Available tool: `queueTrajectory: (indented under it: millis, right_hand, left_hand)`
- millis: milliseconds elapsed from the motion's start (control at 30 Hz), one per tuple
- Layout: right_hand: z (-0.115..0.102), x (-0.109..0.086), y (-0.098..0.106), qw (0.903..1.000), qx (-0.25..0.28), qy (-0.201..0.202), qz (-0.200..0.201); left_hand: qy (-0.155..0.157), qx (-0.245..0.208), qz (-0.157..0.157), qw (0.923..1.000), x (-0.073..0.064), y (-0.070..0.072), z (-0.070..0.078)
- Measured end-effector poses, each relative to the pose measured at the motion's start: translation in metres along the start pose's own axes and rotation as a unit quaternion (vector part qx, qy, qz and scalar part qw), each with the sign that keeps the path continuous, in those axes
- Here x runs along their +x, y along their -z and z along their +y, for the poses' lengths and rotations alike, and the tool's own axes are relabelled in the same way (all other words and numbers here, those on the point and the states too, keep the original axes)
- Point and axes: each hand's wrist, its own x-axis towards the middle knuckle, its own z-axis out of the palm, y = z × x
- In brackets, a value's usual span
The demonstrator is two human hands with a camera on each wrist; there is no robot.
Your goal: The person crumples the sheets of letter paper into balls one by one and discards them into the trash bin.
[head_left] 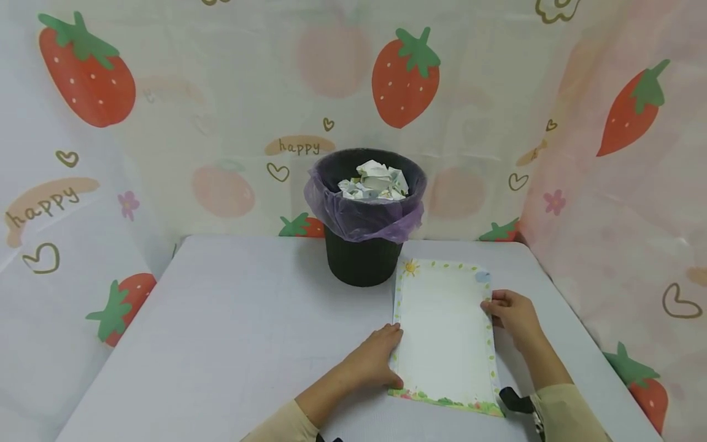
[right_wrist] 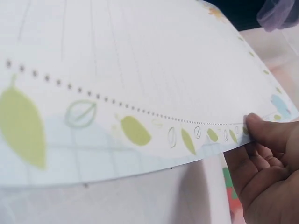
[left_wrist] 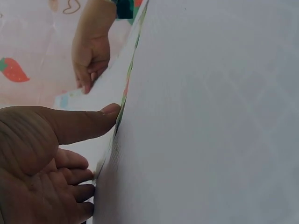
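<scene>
A sheet of paper [head_left: 444,331] with a printed border of leaves, sun, cloud and flowers lies toward the right of the white table. At its right edge, my right hand [head_left: 515,316] pinches the paper between thumb and fingers; the right wrist view shows that edge lifted off the table, with the thumb [right_wrist: 264,128] on top. My left hand [head_left: 372,356] rests along the left edge, its thumb near the lower left corner. In the left wrist view the left thumb [left_wrist: 88,123] is straight and touches the paper's border, and the fingertips lie at the edge.
Behind the paper stands a black bin [head_left: 361,261] lined with a purple plastic bag [head_left: 364,218], holding crumpled paper [head_left: 378,181]. The white table [head_left: 232,331] extends to the left. Strawberry-printed sheeting [head_left: 232,110] hangs at the back and on both sides.
</scene>
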Motion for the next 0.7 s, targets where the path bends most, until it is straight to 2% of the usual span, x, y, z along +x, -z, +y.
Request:
queueTrajectory:
  millis: [133, 233, 367, 467, 700]
  right_hand:
    - [-0.003, -0.005, 0.004, 0.9996, 0.019, 0.014, 0.012]
    - [-0.006, -0.01, 0.008, 0.9991, 0.033, 0.022, 0.017]
    - [-0.013, -0.019, 0.011, 0.9982, 0.045, 0.033, 0.024]
    - [-0.019, -0.027, 0.013, 0.997, 0.057, 0.042, 0.033]
    - [-0.028, -0.041, 0.019, 0.9889, 0.129, 0.054, 0.051]
  left_hand:
    - [0.007, -0.048, 0.039, 0.9981, 0.002, 0.001, -0.001]
    - [0.015, -0.085, 0.078, 0.9932, 0.005, 0.002, -0.002]
    - [0.022, -0.125, 0.112, 0.9855, 0.006, 0.004, -0.004]
    - [0.013, -0.164, 0.131, 0.9777, 0.006, 0.006, -0.004]
    - [-0.009, -0.237, 0.16, 0.9581, 0.004, 0.015, -0.001]
